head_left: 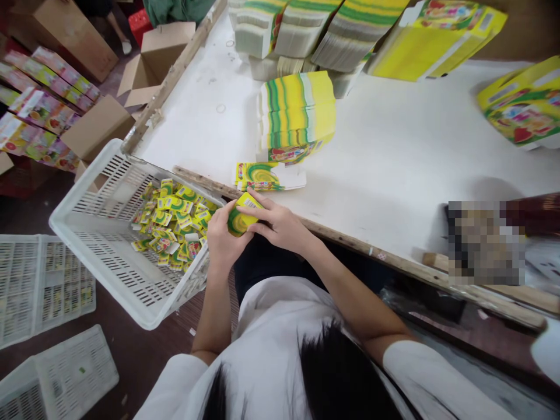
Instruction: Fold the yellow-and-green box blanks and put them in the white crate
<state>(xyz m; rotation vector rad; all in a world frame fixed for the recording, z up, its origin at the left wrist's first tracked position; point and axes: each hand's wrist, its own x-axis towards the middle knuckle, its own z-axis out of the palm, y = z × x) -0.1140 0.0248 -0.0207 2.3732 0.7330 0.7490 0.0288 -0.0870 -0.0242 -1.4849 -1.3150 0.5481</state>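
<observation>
Small yellow box (241,223) partly covered by left hand (227,236) and right hand (282,226); barcode digits too small to read. Little packets (170,213) hide part of the basket (109,245) floor. Pixelated item (485,245), can't ID. Dark red thing (538,213) beside it cropped by right edge. Carton stacks (301,38) cropped up top. Background person (116,26): upper body out of frame.

Hands (225,240) (280,226) close together, fingers (263,200) seemingly curled; forearms (214,309) (339,271) angled inward.
</observation>
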